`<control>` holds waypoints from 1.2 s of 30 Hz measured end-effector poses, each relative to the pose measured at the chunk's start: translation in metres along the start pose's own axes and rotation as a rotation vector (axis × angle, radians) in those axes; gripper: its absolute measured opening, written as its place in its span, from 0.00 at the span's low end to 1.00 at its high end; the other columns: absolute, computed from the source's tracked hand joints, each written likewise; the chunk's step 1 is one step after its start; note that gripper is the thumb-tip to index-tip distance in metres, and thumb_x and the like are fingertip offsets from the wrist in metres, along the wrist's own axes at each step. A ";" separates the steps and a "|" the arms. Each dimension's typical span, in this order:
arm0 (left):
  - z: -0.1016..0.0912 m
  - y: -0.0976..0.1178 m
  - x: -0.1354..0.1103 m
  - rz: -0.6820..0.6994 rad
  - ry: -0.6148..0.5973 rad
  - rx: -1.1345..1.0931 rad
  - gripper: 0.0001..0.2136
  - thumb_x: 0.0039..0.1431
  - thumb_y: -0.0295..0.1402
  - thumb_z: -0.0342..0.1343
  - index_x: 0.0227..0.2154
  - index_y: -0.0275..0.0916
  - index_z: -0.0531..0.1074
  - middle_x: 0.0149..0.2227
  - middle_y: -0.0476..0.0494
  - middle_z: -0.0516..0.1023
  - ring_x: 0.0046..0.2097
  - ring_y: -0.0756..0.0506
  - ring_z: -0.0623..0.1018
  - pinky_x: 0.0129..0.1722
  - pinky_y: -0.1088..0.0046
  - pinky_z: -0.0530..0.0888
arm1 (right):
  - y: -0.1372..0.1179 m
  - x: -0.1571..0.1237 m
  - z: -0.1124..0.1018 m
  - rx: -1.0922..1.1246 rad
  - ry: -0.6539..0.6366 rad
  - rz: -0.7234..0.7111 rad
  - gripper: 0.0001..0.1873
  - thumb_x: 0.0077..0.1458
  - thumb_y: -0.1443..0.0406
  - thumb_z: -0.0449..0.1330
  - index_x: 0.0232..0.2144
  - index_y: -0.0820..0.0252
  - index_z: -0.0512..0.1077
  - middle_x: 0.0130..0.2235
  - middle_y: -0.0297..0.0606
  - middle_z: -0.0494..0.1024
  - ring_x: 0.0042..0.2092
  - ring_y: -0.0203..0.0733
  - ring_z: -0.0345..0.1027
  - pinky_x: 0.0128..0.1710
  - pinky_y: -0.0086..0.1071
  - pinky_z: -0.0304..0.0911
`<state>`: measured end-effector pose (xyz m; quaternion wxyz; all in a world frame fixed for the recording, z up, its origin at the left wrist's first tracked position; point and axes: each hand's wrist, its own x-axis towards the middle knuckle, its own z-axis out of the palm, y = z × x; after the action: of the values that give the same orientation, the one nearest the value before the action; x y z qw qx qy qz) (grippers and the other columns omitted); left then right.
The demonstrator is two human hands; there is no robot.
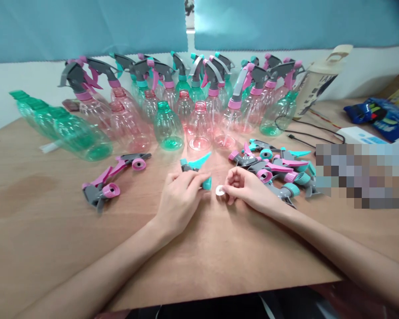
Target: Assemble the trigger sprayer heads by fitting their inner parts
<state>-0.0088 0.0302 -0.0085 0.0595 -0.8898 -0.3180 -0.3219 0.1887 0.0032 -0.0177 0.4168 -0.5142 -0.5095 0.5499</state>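
My left hand [181, 197] is closed around a grey and teal spray trigger head [206, 182], whose teal collar points to the right. Just right of that collar, my right hand [241, 186] pinches a small white ring [220, 190] between thumb and fingers. The ring and the collar are apart. Close by on the right lies a pile of loose trigger heads [269, 166] in grey, pink and teal. Two pink and grey trigger heads [101, 190] rest on the table left of my left hand.
Behind my hands stand several clear pink bottles [199, 128] and green bottles [169, 128], many with trigger heads on. Green bottles [83, 137] form a row at the left. A black cable [306, 133], a tall cream bottle [319, 84] and a blue packet [385, 117] are at right.
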 end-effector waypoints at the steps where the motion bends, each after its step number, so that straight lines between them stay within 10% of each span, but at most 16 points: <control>1: -0.002 -0.004 0.001 -0.051 -0.001 -0.013 0.06 0.63 0.30 0.53 0.41 0.36 0.71 0.36 0.46 0.77 0.34 0.48 0.75 0.38 0.69 0.62 | 0.000 -0.001 -0.003 -0.040 0.004 0.000 0.12 0.49 0.67 0.61 0.34 0.58 0.62 0.28 0.30 0.73 0.26 0.34 0.71 0.24 0.28 0.66; 8: -0.004 -0.012 0.001 -0.304 -0.056 -0.229 0.10 0.58 0.27 0.57 0.43 0.38 0.69 0.30 0.51 0.70 0.31 0.49 0.71 0.37 0.70 0.64 | -0.009 -0.008 -0.009 -0.595 -0.001 -0.147 0.10 0.55 0.64 0.57 0.38 0.59 0.75 0.27 0.34 0.75 0.26 0.36 0.67 0.27 0.31 0.61; 16: -0.002 -0.006 0.001 -0.364 -0.050 -0.363 0.11 0.57 0.26 0.56 0.43 0.38 0.69 0.30 0.51 0.69 0.31 0.49 0.69 0.34 0.71 0.66 | -0.003 -0.008 -0.001 -0.728 -0.028 -0.347 0.10 0.54 0.60 0.61 0.26 0.59 0.68 0.28 0.34 0.72 0.31 0.37 0.64 0.30 0.30 0.57; 36: 0.000 0.012 -0.008 -0.353 -0.164 -0.705 0.12 0.56 0.23 0.56 0.42 0.41 0.68 0.34 0.49 0.71 0.31 0.51 0.72 0.29 0.76 0.71 | -0.021 -0.015 -0.001 0.061 -0.071 -0.093 0.13 0.58 0.57 0.57 0.35 0.60 0.75 0.17 0.26 0.63 0.16 0.28 0.55 0.15 0.23 0.56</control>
<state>-0.0064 0.0170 -0.0117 -0.3312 -0.8101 -0.3398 -0.3443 0.1899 -0.0085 0.0056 0.4391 -0.4573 -0.5302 0.5631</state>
